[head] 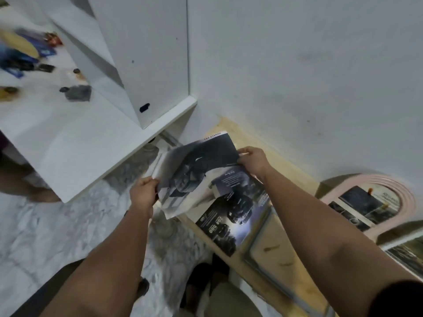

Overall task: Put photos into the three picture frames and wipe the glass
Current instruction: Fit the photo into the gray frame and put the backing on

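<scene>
Photos for the frames look like they're coming out of a magazine [196,172], and that's what both hands are on, held up over a pale wooden board [286,165] along the foot of the wall. Left hand [143,194] has its fingers curled round the spine-side edge of the pages, down and to the left. Right hand [253,160] pinches the far upper edge of a dark page between thumb and fingers. So the page's long axis runs on a diagonal between the two hands, lower-left to upper-right, and it's visibly buckling in the middle.

Below it, another printed page [231,223] lies on the board, partly covering a rectangular grey-blue frame [270,245] lying back-side up. Off to the right, a pink arched frame [370,202] already has a picture in it, and the corner of one more picture shows at the right edge.

My guess: a page gets pulled free next. The right hand sits nearer the frames, so it'd carry the sheet down and right while the left one holds the magazine still. Tear risk is real.
</scene>
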Available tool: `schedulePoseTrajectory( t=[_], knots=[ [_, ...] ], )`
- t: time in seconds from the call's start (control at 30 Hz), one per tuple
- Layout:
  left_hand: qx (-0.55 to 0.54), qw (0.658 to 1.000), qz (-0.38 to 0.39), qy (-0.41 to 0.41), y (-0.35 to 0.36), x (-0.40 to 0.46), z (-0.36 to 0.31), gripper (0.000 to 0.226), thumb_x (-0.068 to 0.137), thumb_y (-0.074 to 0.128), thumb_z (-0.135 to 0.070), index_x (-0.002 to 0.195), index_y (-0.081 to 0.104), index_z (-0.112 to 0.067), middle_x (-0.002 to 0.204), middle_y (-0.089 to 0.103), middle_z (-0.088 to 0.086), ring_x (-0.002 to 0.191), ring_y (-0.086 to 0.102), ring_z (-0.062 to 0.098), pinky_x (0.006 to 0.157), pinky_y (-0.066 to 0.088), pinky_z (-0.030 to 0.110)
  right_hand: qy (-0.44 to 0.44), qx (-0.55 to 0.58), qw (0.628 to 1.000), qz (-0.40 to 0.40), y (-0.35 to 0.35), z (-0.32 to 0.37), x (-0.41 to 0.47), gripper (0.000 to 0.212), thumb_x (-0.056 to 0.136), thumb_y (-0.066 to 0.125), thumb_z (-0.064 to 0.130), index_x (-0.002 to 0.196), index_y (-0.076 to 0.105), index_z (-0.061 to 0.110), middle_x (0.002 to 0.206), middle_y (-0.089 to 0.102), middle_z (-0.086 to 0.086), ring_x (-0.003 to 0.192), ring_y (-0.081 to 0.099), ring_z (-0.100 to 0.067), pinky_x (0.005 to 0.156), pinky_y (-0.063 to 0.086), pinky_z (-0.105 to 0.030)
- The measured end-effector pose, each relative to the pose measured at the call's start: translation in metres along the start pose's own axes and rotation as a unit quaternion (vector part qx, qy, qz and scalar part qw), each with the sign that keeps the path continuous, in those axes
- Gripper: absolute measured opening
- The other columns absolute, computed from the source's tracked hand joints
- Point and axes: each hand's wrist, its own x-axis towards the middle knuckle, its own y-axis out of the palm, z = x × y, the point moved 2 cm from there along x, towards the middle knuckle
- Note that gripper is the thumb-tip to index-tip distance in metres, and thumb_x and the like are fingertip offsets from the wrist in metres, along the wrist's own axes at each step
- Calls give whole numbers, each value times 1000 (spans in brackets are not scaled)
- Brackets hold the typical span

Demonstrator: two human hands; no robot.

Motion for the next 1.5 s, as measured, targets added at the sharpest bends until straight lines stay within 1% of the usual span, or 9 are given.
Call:
schedulePoseTrajectory(
  t=[0.1,0.17,0.3,0.4,0.5,0.63,1.07,1.27,1.5],
  knots=[
    [-19,998,-53,-25,-2,13,17,24,89,77,-12,109,69,-3,89,69,13,74,64,23,76,60,37,-9,-36,999,2,30,-3,40,24,81,74,6,103,75,15,93,73,-3,87,70,-22,86,60,-42],
    [8,996,-91,-24,-5,22,27,32,86,79,-12,114,67,-4,93,70,16,70,64,24,72,60,36,-20,-46,999,11,49,-11,62,25,79,76,9,101,73,22,100,75,-4,94,70,-23,91,57,-41],
    [198,974,-111,-1,-10,24,44,91,72,83,-31,150,38,-22,120,66,12,102,65,32,93,55,46,-19,-56,997,42,69,-25,75,37,86,66,10,122,67,18,112,73,-5,100,68,-24,89,54,-34],
    [462,871,-108,130,-2,12,52,100,80,76,-43,159,18,-25,153,37,16,136,37,42,104,41,60,-41,-123,991,31,65,-40,62,46,90,61,14,135,60,20,123,66,-4,108,61,-21,90,47,-30],
    [603,754,10,261,16,7,61,86,87,60,-61,160,21,-35,168,14,8,152,12,40,115,27,64,-30,-238,971,-8,52,-64,43,53,91,58,27,144,51,25,138,57,-8,124,55,-33,100,49,-48],
    [697,649,119,281,42,12,73,81,93,39,-73,162,18,-37,172,-1,6,155,-8,41,123,11,60,29,-370,928,39,39,-92,18,97,78,68,71,156,27,29,146,40,-13,132,42,-40,104,41,-59],
    [708,647,96,265,65,10,75,82,94,37,-73,162,10,-36,171,-5,7,154,-7,44,121,10,63,12,-282,959,37,31,-112,19,86,75,83,47,148,42,29,141,45,-9,118,55,-31,102,48,-46],
    [716,647,103,241,67,8,72,85,93,36,-75,162,4,-37,171,-12,5,154,-10,43,122,9,61,44,-116,990,68,-4,-101,15,49,82,80,-3,118,61,23,111,67,-3,69,69,-16,52,49,-17],
    [730,630,115,237,70,7,70,86,94,35,-74,162,0,-36,170,-13,7,154,-9,44,122,13,60,56,30,990,123,-52,-78,-3,33,82,78,-6,106,72,16,133,69,-6,106,70,-23,102,55,-40]
  ],
)
